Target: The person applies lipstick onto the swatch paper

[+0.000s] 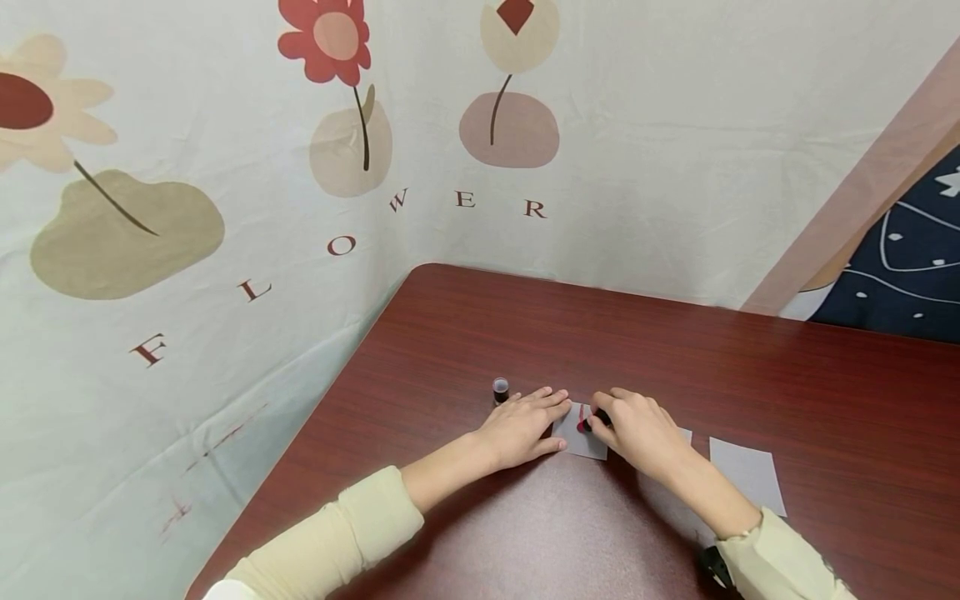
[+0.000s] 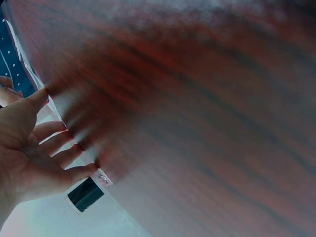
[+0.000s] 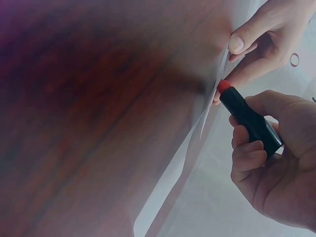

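Note:
My right hand grips a black lipstick, with thumb and fingers wrapped around its case. The lipstick's red tip meets a small sheet of paper on the table, beside a red streak. Flat on the table, my left hand has its fingers spread, and the fingertips rest on the left edge of that sheet. Just beyond the left hand stands a small dark cap with a clear top. In the left wrist view the same dark cap shows past the little finger.
Another paper sheet is mostly hidden behind my right hand. Farther right lies a further sheet. The reddish-brown table ends at a cloth printed with flowers and letters. A dark object is by the right sleeve.

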Demonstrator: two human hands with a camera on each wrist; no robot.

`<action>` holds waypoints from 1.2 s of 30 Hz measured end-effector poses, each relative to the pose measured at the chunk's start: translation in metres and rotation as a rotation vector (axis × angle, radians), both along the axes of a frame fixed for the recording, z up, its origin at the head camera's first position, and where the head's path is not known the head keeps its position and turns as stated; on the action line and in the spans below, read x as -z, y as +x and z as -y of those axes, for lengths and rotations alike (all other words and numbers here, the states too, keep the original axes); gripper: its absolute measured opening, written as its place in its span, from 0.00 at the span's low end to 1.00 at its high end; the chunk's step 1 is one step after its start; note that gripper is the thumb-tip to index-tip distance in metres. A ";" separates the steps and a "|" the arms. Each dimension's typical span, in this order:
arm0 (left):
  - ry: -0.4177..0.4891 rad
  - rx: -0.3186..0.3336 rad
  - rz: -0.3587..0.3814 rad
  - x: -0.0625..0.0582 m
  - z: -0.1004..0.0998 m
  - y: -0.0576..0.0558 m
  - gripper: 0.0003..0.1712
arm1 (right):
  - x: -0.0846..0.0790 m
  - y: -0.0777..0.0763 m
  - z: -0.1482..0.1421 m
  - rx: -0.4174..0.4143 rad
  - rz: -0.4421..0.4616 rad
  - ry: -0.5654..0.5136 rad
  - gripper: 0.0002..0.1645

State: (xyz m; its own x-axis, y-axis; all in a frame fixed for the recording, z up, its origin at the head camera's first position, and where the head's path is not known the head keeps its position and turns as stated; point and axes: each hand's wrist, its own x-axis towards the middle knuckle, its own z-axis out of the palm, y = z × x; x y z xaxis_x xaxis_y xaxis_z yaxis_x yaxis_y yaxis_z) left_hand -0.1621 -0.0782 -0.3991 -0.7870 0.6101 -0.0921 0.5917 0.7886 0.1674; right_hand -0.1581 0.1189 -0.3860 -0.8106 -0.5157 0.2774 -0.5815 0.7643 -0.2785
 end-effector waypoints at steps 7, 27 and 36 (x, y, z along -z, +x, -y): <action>0.001 -0.003 0.005 0.000 -0.001 0.000 0.33 | 0.001 0.001 0.000 -0.003 -0.004 -0.001 0.04; -0.002 -0.005 0.006 0.001 0.000 0.001 0.33 | 0.001 0.004 0.000 -0.011 0.017 -0.002 0.09; -0.002 0.001 0.000 0.001 0.000 0.000 0.33 | 0.000 0.002 -0.001 -0.013 0.016 -0.004 0.07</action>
